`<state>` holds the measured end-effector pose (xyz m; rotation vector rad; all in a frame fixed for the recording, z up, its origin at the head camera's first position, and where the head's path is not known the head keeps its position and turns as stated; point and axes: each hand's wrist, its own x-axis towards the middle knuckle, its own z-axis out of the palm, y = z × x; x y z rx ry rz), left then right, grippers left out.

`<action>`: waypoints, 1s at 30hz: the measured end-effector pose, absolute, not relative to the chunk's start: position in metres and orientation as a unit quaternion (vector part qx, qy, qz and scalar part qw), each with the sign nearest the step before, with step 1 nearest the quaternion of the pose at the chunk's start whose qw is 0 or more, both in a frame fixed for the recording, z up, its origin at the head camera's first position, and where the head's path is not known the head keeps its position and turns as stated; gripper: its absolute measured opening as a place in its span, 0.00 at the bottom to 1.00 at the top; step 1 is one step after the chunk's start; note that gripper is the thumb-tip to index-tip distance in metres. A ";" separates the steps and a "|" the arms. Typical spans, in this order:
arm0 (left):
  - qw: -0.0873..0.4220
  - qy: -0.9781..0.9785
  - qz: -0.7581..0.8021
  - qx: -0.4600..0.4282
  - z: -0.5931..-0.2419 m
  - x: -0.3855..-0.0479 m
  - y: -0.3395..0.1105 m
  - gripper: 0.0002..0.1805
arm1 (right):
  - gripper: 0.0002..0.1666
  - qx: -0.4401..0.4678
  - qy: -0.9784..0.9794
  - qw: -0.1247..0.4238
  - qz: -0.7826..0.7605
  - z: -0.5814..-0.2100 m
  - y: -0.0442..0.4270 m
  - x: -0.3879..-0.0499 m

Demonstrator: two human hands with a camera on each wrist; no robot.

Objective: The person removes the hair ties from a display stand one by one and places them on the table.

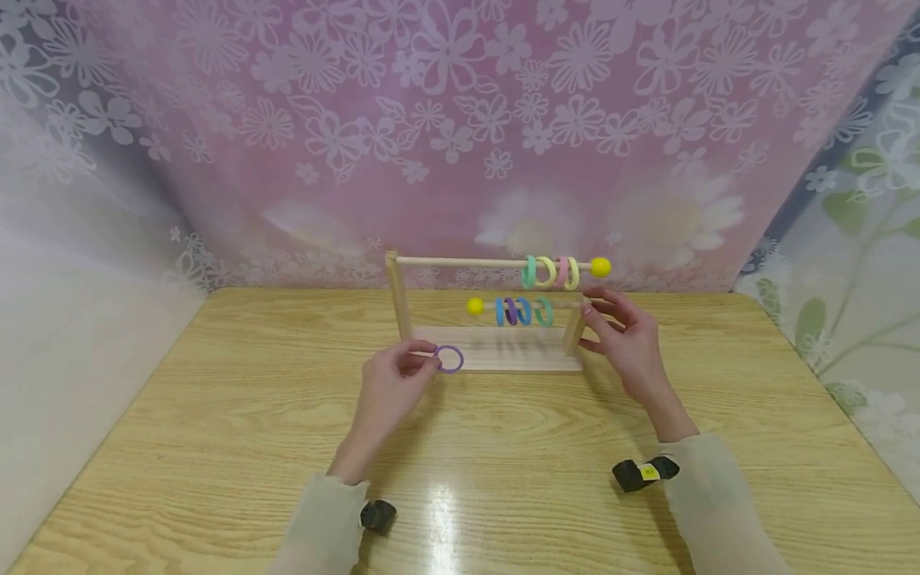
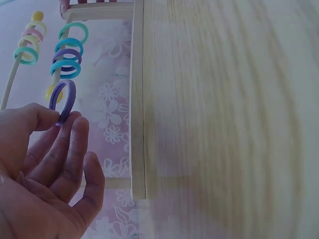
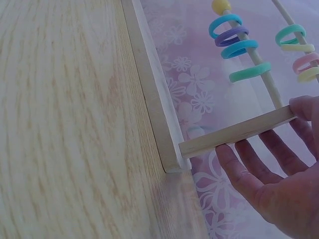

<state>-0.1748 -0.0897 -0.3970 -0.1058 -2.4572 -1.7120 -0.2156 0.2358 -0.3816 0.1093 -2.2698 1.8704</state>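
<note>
My left hand point(image 1: 394, 383) pinches a purple ring point(image 1: 450, 359) between thumb and fingertips, in front of the left part of a wooden ring stand point(image 1: 496, 362). In the left wrist view, the ring point(image 2: 70, 99) appears beside the yellow ball point(image 2: 51, 93) at the lower rod's free end. My right hand point(image 1: 627, 345) holds the stand's short right post point(image 1: 575, 329), the thumb at its top and the fingers along its outer side. Blue, purple and green rings point(image 1: 524, 311) hang on the lower rod. The upper rod point(image 1: 460, 262) carries green, yellow and pink rings point(image 1: 563, 272).
A yellow ball point(image 1: 600, 267) caps the upper rod's right end. The tall left post point(image 1: 398, 295) supports that rod. The stand rests on a wood-grain table point(image 1: 503, 447), with a flowered pink cloth point(image 1: 431, 144) behind it.
</note>
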 end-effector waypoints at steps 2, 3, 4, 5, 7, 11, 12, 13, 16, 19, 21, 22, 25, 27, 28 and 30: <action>0.068 -0.822 -0.564 -0.038 -0.399 -0.174 -0.093 0.10 | 0.26 0.037 -0.766 0.100 0.634 -0.382 0.235 -0.216; 0.067 -0.824 -0.561 -0.040 -0.399 -0.173 -0.095 0.10 | 0.26 0.036 -0.766 0.100 0.634 -0.382 0.235 -0.216; 0.065 -0.826 -0.558 -0.042 -0.400 -0.173 -0.097 0.10 | 0.26 0.036 -0.765 0.101 0.634 -0.383 0.235 -0.216; 0.064 -0.828 -0.555 -0.045 -0.400 -0.172 -0.098 0.10 | 0.26 0.036 -0.766 0.102 0.634 -0.383 0.235 -0.216; 0.060 -0.830 -0.552 -0.052 -0.401 -0.171 -0.101 0.10 | 0.25 0.037 -0.766 0.104 0.633 -0.383 0.235 -0.216; 0.048 -0.832 -0.550 -0.064 -0.401 -0.169 -0.105 0.10 | 0.25 0.036 -0.768 0.105 0.630 -0.384 0.235 -0.216; 0.044 -0.831 -0.550 -0.066 -0.400 -0.168 -0.106 0.11 | 0.25 0.036 -0.767 0.105 0.631 -0.384 0.235 -0.216; 0.040 -0.831 -0.550 -0.068 -0.400 -0.168 -0.107 0.11 | 0.25 0.037 -0.767 0.105 0.632 -0.384 0.235 -0.216; 0.033 -0.833 -0.548 -0.074 -0.400 -0.167 -0.108 0.10 | 0.24 0.039 -0.765 0.106 0.634 -0.384 0.235 -0.216; 0.027 -0.837 -0.541 -0.081 -0.401 -0.168 -0.108 0.09 | 0.24 0.041 -0.763 0.109 0.636 -0.384 0.235 -0.215; 0.021 -0.840 -0.535 -0.082 -0.401 -0.167 -0.109 0.09 | 0.25 0.041 -0.763 0.109 0.636 -0.384 0.235 -0.215; 0.017 -0.842 -0.533 -0.082 -0.401 -0.167 -0.109 0.09 | 0.25 0.041 -0.762 0.109 0.636 -0.384 0.236 -0.215; 0.002 -0.847 -0.525 -0.080 -0.402 -0.167 -0.111 0.09 | 0.25 0.038 -0.763 0.108 0.636 -0.384 0.235 -0.215; -0.007 -0.852 -0.518 -0.080 -0.402 -0.167 -0.112 0.09 | 0.25 0.035 -0.763 0.108 0.636 -0.384 0.235 -0.215; -0.011 -0.855 -0.512 -0.081 -0.403 -0.167 -0.113 0.09 | 0.25 0.034 -0.761 0.107 0.639 -0.384 0.234 -0.215; -0.018 -0.860 -0.503 -0.082 -0.403 -0.167 -0.115 0.08 | 0.25 0.032 -0.762 0.108 0.638 -0.384 0.234 -0.215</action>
